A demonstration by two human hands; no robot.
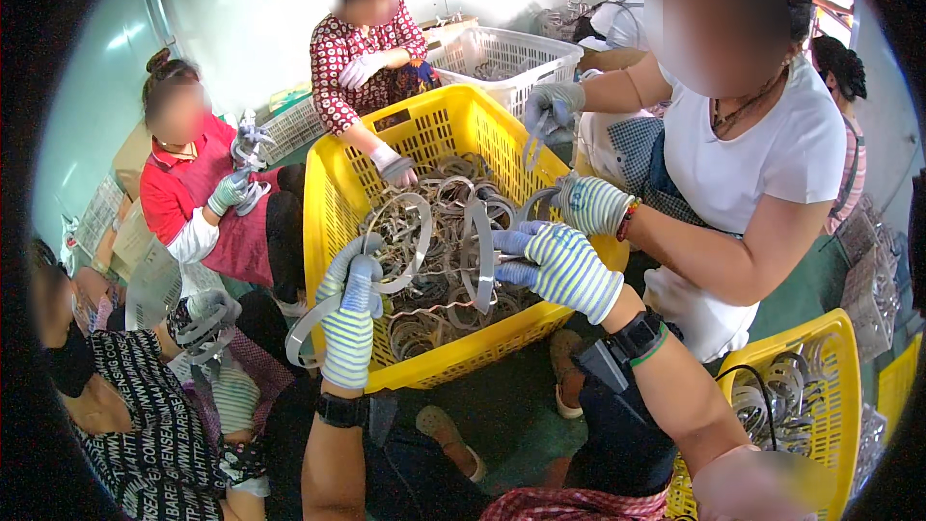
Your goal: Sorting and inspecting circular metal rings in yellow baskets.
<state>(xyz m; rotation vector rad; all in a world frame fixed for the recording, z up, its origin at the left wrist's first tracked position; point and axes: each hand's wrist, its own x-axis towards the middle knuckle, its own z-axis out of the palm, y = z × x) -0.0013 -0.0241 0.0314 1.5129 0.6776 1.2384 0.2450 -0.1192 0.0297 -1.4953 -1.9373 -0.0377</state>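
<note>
1. What's done I cannot tell; plenty is left, I judge, with a metal pile [444, 265] in the central yellow basket [453, 367].
2. My left hand [347, 318], upright, has fingers closed round a grey hoop [427, 232] (perhaps more than one).
3. My right hand [569, 265], reaching inward, pinches a silver band [484, 256] over the pile.

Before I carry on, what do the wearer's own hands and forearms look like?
The left hand and right hand wear striped gloves, pale with blue and yellow-green bands; the finger ends are plain grey-blue. A black strap circles each wrist, with a dark grey block attached; green edging shows on the right strap. Both forearms are bare of sleeves.
</note>
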